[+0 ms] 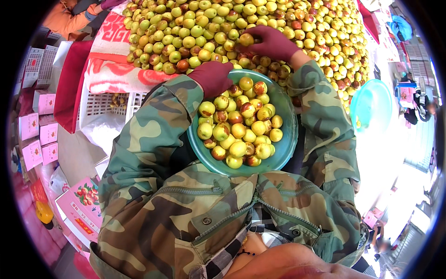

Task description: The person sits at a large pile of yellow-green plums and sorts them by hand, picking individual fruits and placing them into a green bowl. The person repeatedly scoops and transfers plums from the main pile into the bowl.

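Both my hands wear dark red gloves. A yellow-green jujube with a brown patch (246,39) is pinched between the fingertips of my right hand (272,44), over the near part of a large jujube heap (195,32). My left hand (211,80) is at the upper left rim of a teal basin (289,135), its fingers curled inward; whatever they hold is hidden. Inside the basin, which stands in front of my body, lie many yellow and red-blotched jujubes (238,130).
A red-and-white patterned cloth (111,74) edges the heap on the left, above a white plastic crate (95,104). Pink cartons (35,125) are stacked at far left. A pale turquoise basin (371,104) sits at right. Another person's orange sleeve (67,21) shows at upper left.
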A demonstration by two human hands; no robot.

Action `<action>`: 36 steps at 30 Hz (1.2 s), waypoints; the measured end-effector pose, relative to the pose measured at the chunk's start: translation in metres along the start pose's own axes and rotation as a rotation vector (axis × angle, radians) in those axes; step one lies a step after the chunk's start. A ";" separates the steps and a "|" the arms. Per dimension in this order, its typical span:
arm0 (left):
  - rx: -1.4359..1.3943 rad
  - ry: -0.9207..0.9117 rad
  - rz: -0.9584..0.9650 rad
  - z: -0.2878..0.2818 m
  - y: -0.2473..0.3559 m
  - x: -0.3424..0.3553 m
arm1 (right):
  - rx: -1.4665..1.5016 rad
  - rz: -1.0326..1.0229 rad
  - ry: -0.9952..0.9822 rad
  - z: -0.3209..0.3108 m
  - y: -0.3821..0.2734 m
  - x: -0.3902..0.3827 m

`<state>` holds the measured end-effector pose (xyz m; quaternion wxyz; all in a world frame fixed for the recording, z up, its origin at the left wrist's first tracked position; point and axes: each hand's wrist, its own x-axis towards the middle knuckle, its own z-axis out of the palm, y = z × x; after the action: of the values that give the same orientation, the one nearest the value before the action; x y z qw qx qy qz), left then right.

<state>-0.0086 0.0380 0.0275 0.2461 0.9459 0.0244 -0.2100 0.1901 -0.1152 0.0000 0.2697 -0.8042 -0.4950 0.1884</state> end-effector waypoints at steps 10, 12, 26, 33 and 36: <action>-0.005 -0.016 0.006 -0.004 -0.004 -0.003 | 1.108 0.114 -0.185 -0.036 0.005 -0.015; -0.008 -0.014 0.003 -0.003 -0.006 -0.004 | 1.064 0.121 -0.250 -0.038 -0.008 -0.015; 0.002 -0.061 -0.040 -0.008 -0.002 -0.006 | -0.305 -0.080 0.294 0.004 -0.025 0.049; -0.013 -0.030 -0.023 -0.005 -0.002 -0.004 | -0.490 0.143 0.047 0.007 -0.037 0.095; -0.011 -0.053 -0.032 -0.007 -0.008 -0.007 | -0.375 0.071 0.072 -0.013 -0.051 0.077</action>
<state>-0.0136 0.0483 0.0325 0.2486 0.9382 0.0341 -0.2385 0.1963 -0.0305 0.0390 0.1260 -0.8636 -0.4827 0.0732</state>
